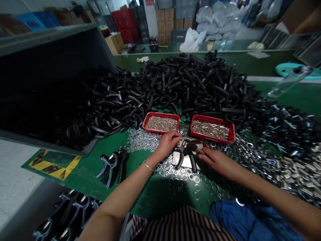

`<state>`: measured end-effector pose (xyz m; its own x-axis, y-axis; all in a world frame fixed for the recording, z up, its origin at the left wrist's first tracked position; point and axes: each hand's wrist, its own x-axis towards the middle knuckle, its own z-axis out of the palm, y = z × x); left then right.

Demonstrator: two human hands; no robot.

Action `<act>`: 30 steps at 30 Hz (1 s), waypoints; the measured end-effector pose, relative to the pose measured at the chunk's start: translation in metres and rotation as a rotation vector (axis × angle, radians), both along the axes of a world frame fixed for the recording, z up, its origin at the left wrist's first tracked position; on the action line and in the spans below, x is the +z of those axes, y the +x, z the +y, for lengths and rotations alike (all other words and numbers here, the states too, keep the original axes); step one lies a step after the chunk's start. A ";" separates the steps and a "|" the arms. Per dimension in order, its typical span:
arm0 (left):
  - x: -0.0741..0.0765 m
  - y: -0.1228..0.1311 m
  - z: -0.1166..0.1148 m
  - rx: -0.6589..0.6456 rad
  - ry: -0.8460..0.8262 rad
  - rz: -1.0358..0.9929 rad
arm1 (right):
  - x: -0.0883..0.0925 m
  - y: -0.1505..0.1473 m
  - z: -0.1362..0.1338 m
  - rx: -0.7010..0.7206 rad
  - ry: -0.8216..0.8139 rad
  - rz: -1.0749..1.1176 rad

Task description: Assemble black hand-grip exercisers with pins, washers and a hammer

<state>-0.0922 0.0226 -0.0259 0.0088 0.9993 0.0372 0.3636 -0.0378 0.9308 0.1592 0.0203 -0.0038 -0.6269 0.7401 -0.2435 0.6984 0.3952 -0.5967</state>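
Head view: clamp (180,159) lies on plate (186,162) between hands; probably light, stiff, smooth; grip suits its legs (193,163). Left hand (170,140) pinched near it, contents unclear; right hand (213,159) closed on wooden-handled tool (200,151). Red trays (213,137) just beyond.

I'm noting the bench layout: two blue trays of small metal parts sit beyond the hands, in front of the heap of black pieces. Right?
Not quite: the left tray and right tray are red, not blue, as the head view shows. Both do hold small metal parts, beyond the left hand and right hand, before the black heap.
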 end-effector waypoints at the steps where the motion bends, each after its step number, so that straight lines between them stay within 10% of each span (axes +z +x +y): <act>1: -0.003 0.004 0.004 -0.013 0.010 0.049 | -0.002 0.003 0.002 -0.027 -0.063 0.085; 9: -0.016 0.023 0.017 0.000 0.088 0.443 | -0.009 0.024 -0.011 -0.500 -0.327 0.446; 25: -0.028 0.021 0.017 -0.044 0.138 0.375 | -0.022 0.028 -0.011 -0.512 -0.474 0.519; 30: -0.026 0.019 0.015 -0.142 0.250 0.692 | -0.018 0.027 -0.011 -0.503 -0.478 0.483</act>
<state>-0.0733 0.0375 -0.0518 0.2405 0.9494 0.2018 0.8390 -0.3079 0.4485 0.1864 0.0092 -0.0222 -0.3658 0.8443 -0.3915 0.3486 -0.2658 -0.8988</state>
